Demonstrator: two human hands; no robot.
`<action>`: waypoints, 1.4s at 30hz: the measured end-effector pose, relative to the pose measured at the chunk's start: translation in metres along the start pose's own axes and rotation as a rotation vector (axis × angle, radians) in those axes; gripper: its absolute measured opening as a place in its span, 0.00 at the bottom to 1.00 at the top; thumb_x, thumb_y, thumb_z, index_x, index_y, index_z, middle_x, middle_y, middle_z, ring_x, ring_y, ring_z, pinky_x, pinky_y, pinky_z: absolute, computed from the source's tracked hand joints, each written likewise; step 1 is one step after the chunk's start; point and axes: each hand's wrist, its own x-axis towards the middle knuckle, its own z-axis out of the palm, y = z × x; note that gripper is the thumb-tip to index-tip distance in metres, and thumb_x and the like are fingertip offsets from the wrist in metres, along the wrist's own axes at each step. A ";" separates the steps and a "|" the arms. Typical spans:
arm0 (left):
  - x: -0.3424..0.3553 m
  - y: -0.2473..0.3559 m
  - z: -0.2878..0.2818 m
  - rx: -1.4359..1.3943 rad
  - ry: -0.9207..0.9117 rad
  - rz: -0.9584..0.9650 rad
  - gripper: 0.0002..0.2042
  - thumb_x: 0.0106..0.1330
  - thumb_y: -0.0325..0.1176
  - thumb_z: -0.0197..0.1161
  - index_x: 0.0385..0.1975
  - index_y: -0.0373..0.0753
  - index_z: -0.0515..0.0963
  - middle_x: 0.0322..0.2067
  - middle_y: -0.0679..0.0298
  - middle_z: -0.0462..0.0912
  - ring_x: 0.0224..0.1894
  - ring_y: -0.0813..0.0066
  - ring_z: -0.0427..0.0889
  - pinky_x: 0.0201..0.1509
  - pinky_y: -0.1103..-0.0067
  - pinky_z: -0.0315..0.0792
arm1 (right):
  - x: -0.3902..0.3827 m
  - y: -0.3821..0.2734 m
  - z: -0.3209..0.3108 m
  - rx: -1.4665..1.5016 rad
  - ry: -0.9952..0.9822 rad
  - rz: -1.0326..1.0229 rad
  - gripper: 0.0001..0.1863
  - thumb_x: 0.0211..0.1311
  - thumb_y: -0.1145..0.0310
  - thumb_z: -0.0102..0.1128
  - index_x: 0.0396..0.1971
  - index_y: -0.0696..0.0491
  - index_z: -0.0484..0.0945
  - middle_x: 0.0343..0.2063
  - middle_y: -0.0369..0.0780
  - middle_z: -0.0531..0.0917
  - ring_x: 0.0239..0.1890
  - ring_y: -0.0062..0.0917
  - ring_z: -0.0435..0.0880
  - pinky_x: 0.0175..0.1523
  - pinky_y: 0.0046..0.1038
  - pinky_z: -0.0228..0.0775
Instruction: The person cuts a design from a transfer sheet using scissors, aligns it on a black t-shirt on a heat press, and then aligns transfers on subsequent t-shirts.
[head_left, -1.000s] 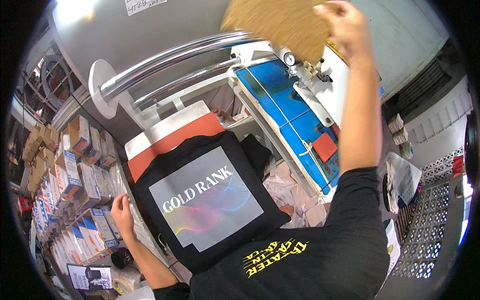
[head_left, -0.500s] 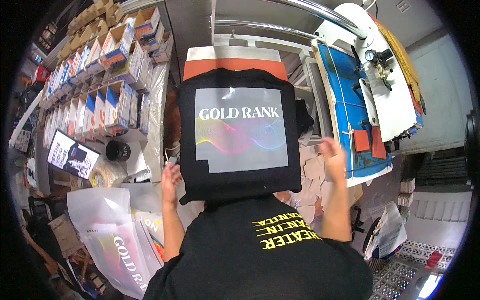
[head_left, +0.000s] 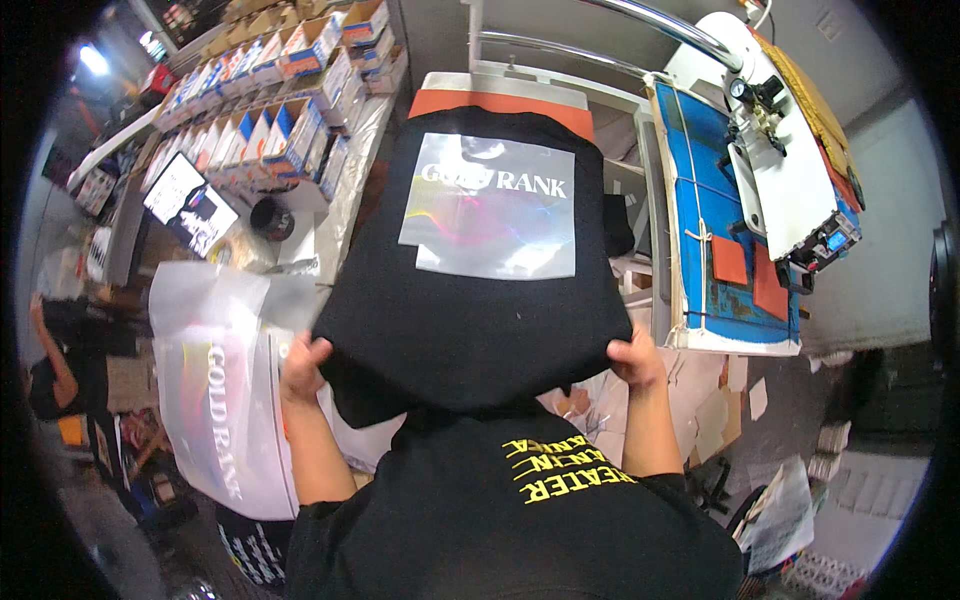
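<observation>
From the head camera, looking down: a person's left hand (head_left: 305, 368) is gripping the near left edge of a black shirt (head_left: 470, 340), its thumb pressing on top while the fingers are curling out of sight beneath the cloth. The right hand (head_left: 636, 355) is gripping the near right edge in the same way, so each grip is closing on fabric, and the cloth is spanning the gap between them. The shirt is lying in the middle of the view, its far end resting on an orange-red pad (head_left: 435, 101) with a pale border. On its front, a shiny translucent sheet (head_left: 490, 240) with a notched near left corner is carrying white lettering and a faint rainbow wave.

To the right, a blue board (head_left: 690, 165) is holding two orange squares (head_left: 728, 260), and a white machine arm (head_left: 800, 205) with a round gauge (head_left: 738, 90) is standing beside it.

To the left, open cardboard boxes (head_left: 290, 150) are standing in rows, with a black cup (head_left: 270, 218) near them. Closer in, translucent printed sheets (head_left: 185, 400) are lying beside the left hand. At the far left edge, another person's bare arm (head_left: 58, 360) is showing.
</observation>
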 end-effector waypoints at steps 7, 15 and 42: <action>-0.072 0.027 0.057 -0.222 0.029 0.572 0.33 0.57 0.28 0.71 0.63 0.28 0.67 0.60 0.49 0.76 0.62 0.54 0.76 0.70 0.62 0.66 | 0.048 -0.106 0.058 0.284 -0.383 -0.375 0.31 0.52 0.75 0.62 0.60 0.63 0.70 0.56 0.50 0.79 0.57 0.42 0.81 0.66 0.45 0.70; -0.339 -0.069 0.147 -0.315 -0.097 1.191 0.40 0.50 0.26 0.72 0.65 0.24 0.63 0.57 0.47 0.77 0.60 0.60 0.78 0.65 0.70 0.70 | 0.045 -0.202 0.210 -0.026 -0.568 -0.354 0.27 0.60 0.73 0.57 0.60 0.64 0.71 0.57 0.51 0.79 0.58 0.41 0.80 0.66 0.41 0.69; -0.756 -0.497 0.525 -0.475 2.640 0.393 0.32 0.57 0.26 0.67 0.64 0.27 0.67 0.58 0.54 0.78 0.55 0.64 0.80 0.64 0.70 0.69 | -0.543 0.464 0.487 -1.127 -2.060 0.291 0.34 0.56 0.68 0.68 0.64 0.55 0.69 0.51 0.44 0.82 0.54 0.34 0.81 0.61 0.33 0.69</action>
